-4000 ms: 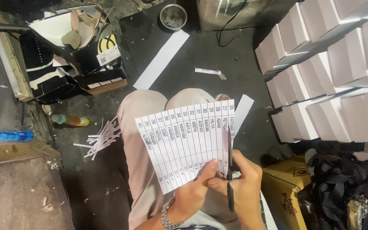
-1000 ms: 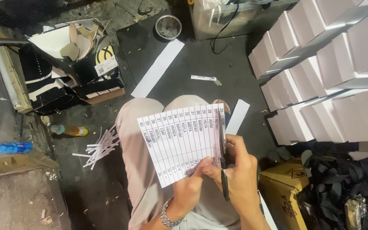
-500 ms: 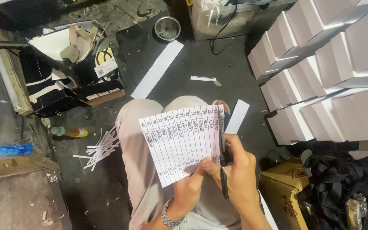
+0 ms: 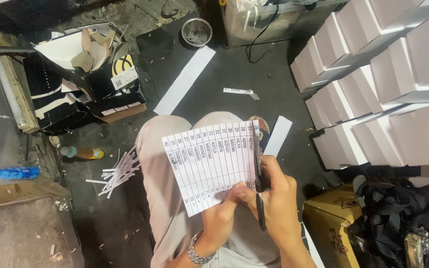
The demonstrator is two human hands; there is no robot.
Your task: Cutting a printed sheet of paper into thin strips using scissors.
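Note:
My left hand [image 4: 222, 218], a metal bracelet on its wrist, pinches the lower edge of a white printed sheet [image 4: 209, 164] ruled into narrow columns. The sheet stands over my lap in light trousers. My right hand [image 4: 276, 203] grips black scissors [image 4: 259, 211]. Their blades run up along the sheet's right side, where a thin strip is partly split from the rest. Both thumbs meet at the sheet's bottom right corner.
A pile of cut paper strips [image 4: 120, 171] lies on the floor at left, near an orange bottle [image 4: 81, 153] and a blue bottle [image 4: 15, 172]. Stacked white boxes [image 4: 388, 84] fill the right. A yellow carton [image 4: 331, 218], black boxes with soles [image 4: 90, 64] and a metal bowl [image 4: 196, 31] surround me.
Four seconds ago the sheet's right edge carried one more full strip; the sheet is now narrower there. In the last second the scissors and both hands have barely shifted.

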